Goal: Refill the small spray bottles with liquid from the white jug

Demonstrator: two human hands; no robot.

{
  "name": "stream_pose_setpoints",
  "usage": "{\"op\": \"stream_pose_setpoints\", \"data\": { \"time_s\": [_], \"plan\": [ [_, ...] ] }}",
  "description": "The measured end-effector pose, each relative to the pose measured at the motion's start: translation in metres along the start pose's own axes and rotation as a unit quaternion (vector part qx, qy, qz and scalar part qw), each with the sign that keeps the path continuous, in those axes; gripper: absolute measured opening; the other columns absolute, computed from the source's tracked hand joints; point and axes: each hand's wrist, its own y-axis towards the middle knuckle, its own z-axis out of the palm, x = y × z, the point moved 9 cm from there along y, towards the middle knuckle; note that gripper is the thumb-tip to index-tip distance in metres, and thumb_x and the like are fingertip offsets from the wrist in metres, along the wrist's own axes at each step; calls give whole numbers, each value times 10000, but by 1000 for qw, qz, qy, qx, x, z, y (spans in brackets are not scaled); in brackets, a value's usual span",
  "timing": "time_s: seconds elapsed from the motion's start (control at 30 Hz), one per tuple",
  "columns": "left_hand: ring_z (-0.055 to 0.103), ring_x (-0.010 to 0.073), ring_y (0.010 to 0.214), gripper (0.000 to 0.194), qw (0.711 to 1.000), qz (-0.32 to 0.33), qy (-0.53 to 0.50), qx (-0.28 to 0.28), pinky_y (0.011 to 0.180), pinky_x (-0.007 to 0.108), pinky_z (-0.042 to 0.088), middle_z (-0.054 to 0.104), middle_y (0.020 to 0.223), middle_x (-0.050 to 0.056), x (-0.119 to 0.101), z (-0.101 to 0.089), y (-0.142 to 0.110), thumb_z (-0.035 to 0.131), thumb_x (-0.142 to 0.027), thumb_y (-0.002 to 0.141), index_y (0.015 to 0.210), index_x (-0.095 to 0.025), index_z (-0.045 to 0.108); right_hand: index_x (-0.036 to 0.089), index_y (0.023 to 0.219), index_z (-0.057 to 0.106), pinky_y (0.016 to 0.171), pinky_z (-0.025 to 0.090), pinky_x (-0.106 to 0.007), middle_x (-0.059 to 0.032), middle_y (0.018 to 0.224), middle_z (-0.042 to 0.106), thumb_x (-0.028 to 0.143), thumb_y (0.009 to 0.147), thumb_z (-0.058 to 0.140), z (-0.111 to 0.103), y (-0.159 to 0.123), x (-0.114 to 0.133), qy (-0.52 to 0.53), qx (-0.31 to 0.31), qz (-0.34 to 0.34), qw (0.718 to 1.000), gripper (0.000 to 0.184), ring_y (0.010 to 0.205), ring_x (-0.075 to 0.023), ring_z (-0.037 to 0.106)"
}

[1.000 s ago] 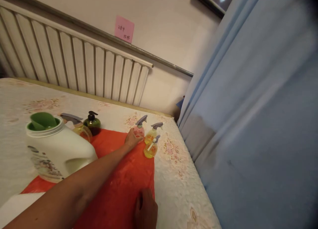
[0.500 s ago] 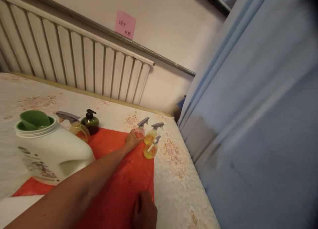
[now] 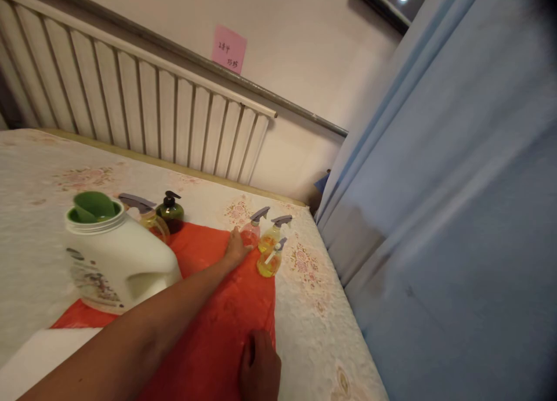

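Observation:
My left hand reaches across from the lower left. Its thumb and fingers are apart at the near left side of a small spray bottle with pink liquid and a grey trigger. Whether the fingertips still touch it is hard to tell. Beside it stand two spray bottles with yellow liquid, one behind and one nearer. All three are upright near the far right corner of a red cloth. Low in the view, my right hand rests over the cloth with fingers loosely curled, nothing visible in them.
A large white jug with a green cup in its mouth stands at left. Behind it are a larger spray bottle and a dark green pump bottle. A radiator lines the wall; a blue curtain hangs at right.
My left hand has drawn back slightly from the pink spray bottle, and its fingers have loosened. The view has shifted a little to the left. My right hand stays curled.

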Motion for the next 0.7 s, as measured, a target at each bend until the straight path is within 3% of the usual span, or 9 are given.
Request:
{"op": "stream_pose_setpoints", "data": {
  "time_s": [0.1, 0.2, 0.3, 0.4, 0.53, 0.7],
  "plan": [
    [360, 362, 1437, 664, 1000, -21, 20, -6, 1106, 444, 345, 387, 1504, 300, -1, -12, -28, 652, -127, 763, 1364, -81, 375, 270, 883, 574, 606, 432, -287, -17, 786, 667, 198, 924, 445, 0, -1, 0, -2, 6, 1, 1000, 153, 683, -205, 669],
    [467, 317, 1369, 525, 1000, -11, 23, 13, 1110, 405, 376, 535, 1412, 202, -4, -23, -64, 621, -131, 772, 1283, -128, 500, 268, 892, 584, 604, 430, -291, -20, 796, 683, 223, 949, 423, 0, -1, -1, -8, 14, 10, 1000, 176, 682, -206, 676],
    [652, 248, 1110, 326, 998, -8, 14, 61, 985, 356, 485, 703, 1134, 94, -4, -35, -111, 562, -141, 780, 1100, -176, 613, 268, 891, 594, 590, 425, -294, -19, 788, 696, 243, 950, 428, 1, -2, -2, -16, 20, 15, 1000, 178, 671, -209, 681],
    [693, 191, 852, 215, 993, 6, -9, 115, 798, 290, 540, 732, 917, 34, -1, -52, -163, 525, -194, 777, 958, -193, 642, 263, 918, 615, 605, 438, -300, -27, 820, 716, 258, 958, 413, 1, -4, -3, -23, 22, 13, 999, 206, 695, -215, 692],
    [675, 198, 759, 270, 981, 1, -67, 179, 722, 305, 532, 695, 788, 13, 10, -81, -226, 500, -362, 788, 973, -205, 619, 242, 937, 639, 666, 464, -297, -47, 874, 724, 250, 958, 397, 0, -4, -2, -23, 16, 0, 1000, 244, 760, -210, 694],
    [681, 211, 779, 344, 977, -52, -95, 185, 754, 329, 537, 697, 817, 14, 35, -128, -283, 512, -474, 772, 987, -221, 600, 216, 939, 656, 708, 469, -287, -53, 910, 711, 241, 940, 401, -2, -2, 1, -29, 27, -5, 999, 255, 820, -204, 684]
  ]
}}
